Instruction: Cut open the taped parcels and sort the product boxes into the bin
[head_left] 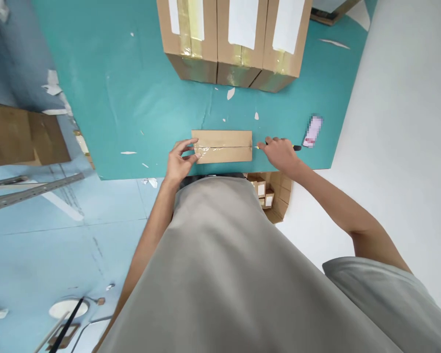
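Observation:
A small cardboard box (224, 154) lies on the green table top (139, 108) close to its front edge, its long side running left to right. Clear tape and a seam run along the middle of its upper face. My left hand (180, 159) grips the box's left end, thumb and fingers on either side of the seam. In my right hand (279, 154) is a utility knife (297, 147) with a black and yellow handle, the fist closed round it. Its blade points left at the right end of the seam; whether it touches the cardboard I cannot tell.
Three tall taped boxes (240, 63) with white labels stand side by side at the back. A phone-like pink item (312, 131) lies to the right. Paper scraps (231, 93) dot the table. Below the edge, an open carton (281, 193) holds small labelled boxes.

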`<move>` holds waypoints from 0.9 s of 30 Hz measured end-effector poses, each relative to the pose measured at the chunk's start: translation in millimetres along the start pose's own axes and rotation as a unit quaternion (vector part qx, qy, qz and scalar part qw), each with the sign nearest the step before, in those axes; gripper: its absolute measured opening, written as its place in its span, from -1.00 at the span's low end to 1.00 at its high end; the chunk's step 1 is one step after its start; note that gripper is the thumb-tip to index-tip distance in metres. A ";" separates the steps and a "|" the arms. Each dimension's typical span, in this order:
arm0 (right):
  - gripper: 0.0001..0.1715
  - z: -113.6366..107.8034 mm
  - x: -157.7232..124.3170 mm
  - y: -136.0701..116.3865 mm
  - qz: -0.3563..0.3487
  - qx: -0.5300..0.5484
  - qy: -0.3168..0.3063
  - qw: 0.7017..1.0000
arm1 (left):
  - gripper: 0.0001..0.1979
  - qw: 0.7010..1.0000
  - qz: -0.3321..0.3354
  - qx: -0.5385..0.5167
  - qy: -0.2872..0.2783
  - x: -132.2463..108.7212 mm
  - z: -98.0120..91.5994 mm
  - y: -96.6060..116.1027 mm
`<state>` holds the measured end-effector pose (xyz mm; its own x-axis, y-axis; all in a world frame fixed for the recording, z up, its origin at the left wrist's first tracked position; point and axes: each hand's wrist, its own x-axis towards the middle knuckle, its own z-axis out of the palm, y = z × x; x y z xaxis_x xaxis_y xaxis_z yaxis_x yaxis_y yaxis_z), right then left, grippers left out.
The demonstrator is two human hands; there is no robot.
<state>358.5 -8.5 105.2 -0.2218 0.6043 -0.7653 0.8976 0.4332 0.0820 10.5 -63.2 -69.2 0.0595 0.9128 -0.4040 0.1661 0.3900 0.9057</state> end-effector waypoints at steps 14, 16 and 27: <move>-0.36 82.0 55.4 -38.5 0.068 0.649 0.189 0.734 | -0.23 0.984 -0.100 -0.058 0.135 -4.7 -72.3 -38.6; -0.36 82.1 67.8 -62.8 0.087 0.691 0.158 0.700 | -0.28 0.983 -0.114 -0.059 0.134 -2.7 -80.4 -42.3; -0.33 45.4 28.5 -78.2 0.141 0.656 0.231 0.705 | -0.01 0.993 -0.102 -0.061 -0.010 28.0 -6.8 -28.0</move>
<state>299.3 -55.6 48.0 0.2065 0.8271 -0.5227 0.4437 -0.5553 -0.7034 0.9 -47.7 -105.0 0.0567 0.8116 -0.5814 0.0555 0.5789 0.8135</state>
